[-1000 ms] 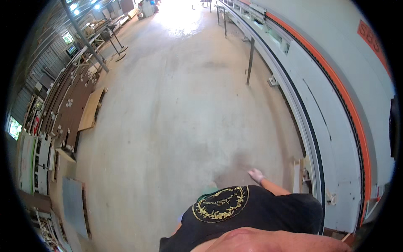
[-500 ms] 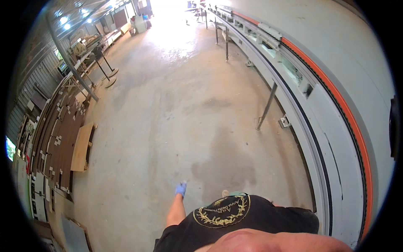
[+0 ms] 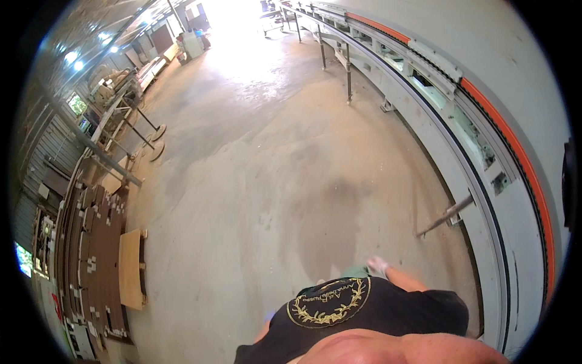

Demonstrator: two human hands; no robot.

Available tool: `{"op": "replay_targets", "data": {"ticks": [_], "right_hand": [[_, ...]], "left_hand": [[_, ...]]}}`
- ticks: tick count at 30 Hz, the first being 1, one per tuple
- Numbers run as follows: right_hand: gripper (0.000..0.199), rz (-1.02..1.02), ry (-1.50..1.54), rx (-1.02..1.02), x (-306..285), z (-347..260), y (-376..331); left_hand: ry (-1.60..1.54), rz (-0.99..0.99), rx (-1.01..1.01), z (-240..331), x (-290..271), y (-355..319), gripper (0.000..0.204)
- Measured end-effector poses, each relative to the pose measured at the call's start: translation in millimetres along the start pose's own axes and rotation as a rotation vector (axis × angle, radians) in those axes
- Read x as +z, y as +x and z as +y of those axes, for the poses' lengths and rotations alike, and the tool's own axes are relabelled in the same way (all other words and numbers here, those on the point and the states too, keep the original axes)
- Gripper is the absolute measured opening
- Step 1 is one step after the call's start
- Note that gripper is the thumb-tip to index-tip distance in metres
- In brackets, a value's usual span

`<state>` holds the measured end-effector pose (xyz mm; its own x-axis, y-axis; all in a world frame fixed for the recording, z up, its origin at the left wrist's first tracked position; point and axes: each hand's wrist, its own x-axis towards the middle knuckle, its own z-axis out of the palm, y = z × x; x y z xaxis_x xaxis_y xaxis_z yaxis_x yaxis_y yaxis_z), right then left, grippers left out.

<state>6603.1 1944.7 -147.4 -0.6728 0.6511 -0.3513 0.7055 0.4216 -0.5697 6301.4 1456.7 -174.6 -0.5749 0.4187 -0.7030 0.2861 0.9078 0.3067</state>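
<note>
At the lower middle, my right hand (image 3: 377, 266) swings out in front of my dark shirt (image 3: 376, 309). It looks pale and is smeared by motion, so its fingers cannot be made out. The concrete floor (image 3: 242, 200) lies below it, and no object can be told in it. Only a sliver of my left hand (image 3: 268, 317) shows, in blue, beside the shirt's left edge. Its fingers are hidden. Neither hand touches the machine or the stacks around me.
A long machine (image 3: 448, 130) with an orange strip (image 3: 509, 127) runs along the right, its support leg (image 3: 445, 216) slanting to the floor. Stacked brown panels (image 3: 100, 255) and a light board (image 3: 131, 267) line the left. A post (image 3: 112, 162) and round-based stands (image 3: 156, 150) stand beyond.
I have moved forward along the floor, and the stacks and machine have shifted nearer. My right hand has swung into view; my left hand has dropped back mostly behind the shirt.
</note>
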Motion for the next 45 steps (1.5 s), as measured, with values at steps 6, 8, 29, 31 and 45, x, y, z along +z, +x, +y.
{"op": "replay_targets", "data": {"ticks": [6, 8, 29, 31, 45], "right_hand": [[0.051, -0.428, -0.105, 0.408, 5, -1, 35], [0.052, -0.398, -0.127, 0.468, -3, -22, 106], [0.053, -0.320, -0.219, 0.066, -162, -574, 941], [0.036, -0.560, -0.242, 0.249, -199, -623, 970], [0.044, -0.130, 0.165, 0.013, -374, -934, 1597]], "left_hand": [[-0.799, 0.405, 0.204, 121, -341, 201, 0.043], [-0.762, 0.583, 0.365, 172, -416, 254, 0.043], [-0.137, -0.006, -0.158, 228, -921, 737, 0.059], [-0.294, 0.197, -0.222, 232, -1031, 819, 0.060], [-0.165, 0.073, -0.012, 430, -1314, 1144, 0.061]]}}
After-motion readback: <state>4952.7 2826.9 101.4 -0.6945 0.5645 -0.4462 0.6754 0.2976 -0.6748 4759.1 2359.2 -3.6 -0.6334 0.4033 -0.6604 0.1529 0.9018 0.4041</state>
